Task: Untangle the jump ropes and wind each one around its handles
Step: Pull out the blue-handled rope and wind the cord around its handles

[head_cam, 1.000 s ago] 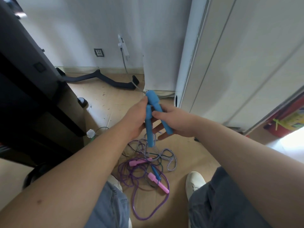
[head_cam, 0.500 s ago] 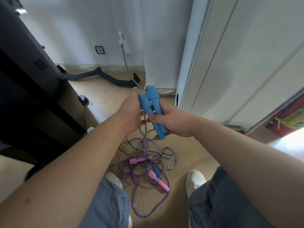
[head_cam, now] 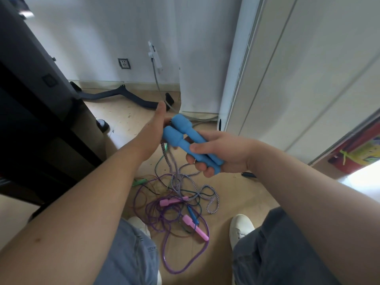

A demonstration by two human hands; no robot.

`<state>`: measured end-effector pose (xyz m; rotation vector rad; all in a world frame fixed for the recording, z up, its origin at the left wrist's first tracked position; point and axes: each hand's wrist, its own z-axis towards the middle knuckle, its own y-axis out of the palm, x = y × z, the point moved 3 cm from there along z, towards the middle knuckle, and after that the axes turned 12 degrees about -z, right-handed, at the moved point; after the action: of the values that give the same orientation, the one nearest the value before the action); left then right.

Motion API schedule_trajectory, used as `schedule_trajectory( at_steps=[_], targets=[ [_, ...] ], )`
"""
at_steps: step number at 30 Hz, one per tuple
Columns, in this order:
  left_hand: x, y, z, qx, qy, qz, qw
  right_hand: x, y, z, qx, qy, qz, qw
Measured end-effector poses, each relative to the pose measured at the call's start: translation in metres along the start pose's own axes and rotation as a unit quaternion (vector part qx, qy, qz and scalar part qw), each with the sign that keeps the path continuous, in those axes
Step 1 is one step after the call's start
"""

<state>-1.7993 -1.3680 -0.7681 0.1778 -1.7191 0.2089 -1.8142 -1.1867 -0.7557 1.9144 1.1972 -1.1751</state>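
Note:
Two thick blue handles (head_cam: 186,138) lie side by side in my right hand (head_cam: 221,152), which grips their lower ends. My left hand (head_cam: 155,133) sits at their upper ends and pinches the blue-and-white braided rope (head_cam: 167,159) that hangs from them. That rope drops to the floor and loops (head_cam: 207,193) among a tangle. In the tangle lie a purple rope (head_cam: 185,262) with two pink handles (head_cam: 195,227), a slim blue handle (head_cam: 192,213), a thin dark green cord (head_cam: 158,165) and a green handle (head_cam: 139,181).
I sit with a knee on each side of the tangle, white shoes (head_cam: 240,227) by it. Dark furniture (head_cam: 41,120) stands on the left, white cabinet doors (head_cam: 287,79) on the right. A black curved bar (head_cam: 123,95) lies by the wall.
The two blue handles have come together and tilted to lie side by side in my right hand. My left hand has shifted to their upper ends and taken the braided rope.

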Motion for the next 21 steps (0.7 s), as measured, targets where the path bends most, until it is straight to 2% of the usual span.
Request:
schedule_trajectory(
  at_steps=[4,8,12,16,19,21],
  targets=[
    [0.004,-0.002,0.004,0.069,-0.007,0.004,0.998,0.002,-0.003,-0.004,-0.009,0.011,0.021,1.0],
    [0.009,-0.009,0.008,0.129,-0.005,-0.058,0.99,0.007,-0.001,-0.006,-0.061,0.032,0.041,0.997],
    [0.009,-0.011,0.006,0.096,-0.005,-0.041,0.995,0.011,-0.004,-0.004,-0.069,0.032,0.059,0.995],
    [0.014,-0.036,0.008,0.088,0.02,-0.005,0.996,0.009,-0.003,-0.011,-0.141,0.045,0.053,0.988],
    [0.011,-0.04,0.01,0.098,0.014,-0.028,0.995,0.005,0.004,-0.015,-0.179,0.045,0.049,0.982],
    [0.004,-0.03,0.005,0.096,-0.019,-0.104,0.99,0.001,0.013,-0.013,-0.188,0.025,0.049,0.981]
  ],
)
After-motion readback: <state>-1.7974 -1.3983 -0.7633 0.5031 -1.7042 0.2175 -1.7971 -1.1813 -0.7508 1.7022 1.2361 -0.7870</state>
